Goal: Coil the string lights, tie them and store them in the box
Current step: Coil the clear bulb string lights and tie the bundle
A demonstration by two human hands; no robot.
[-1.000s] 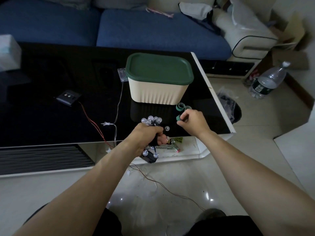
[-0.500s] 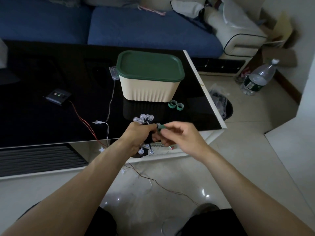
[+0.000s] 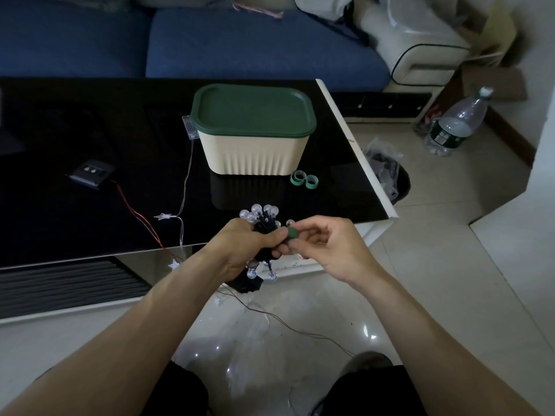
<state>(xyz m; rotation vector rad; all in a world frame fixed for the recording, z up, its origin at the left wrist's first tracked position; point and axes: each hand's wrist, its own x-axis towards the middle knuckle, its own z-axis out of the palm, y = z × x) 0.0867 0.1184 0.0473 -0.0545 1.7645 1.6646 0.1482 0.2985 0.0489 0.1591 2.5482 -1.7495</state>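
Gripping the coiled string lights (image 3: 260,219), the left hand (image 3: 240,250) meets the right hand (image 3: 324,247), fingers seemingly pinching a green tie (image 3: 292,233).

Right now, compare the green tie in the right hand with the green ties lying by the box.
The held green tie is pinched by the right hand against the coiled string lights, off the table. The two spare ties lie untouched on the glass beside the box, curled into open loops. The held tie's shape is partly hidden. All look the same green.
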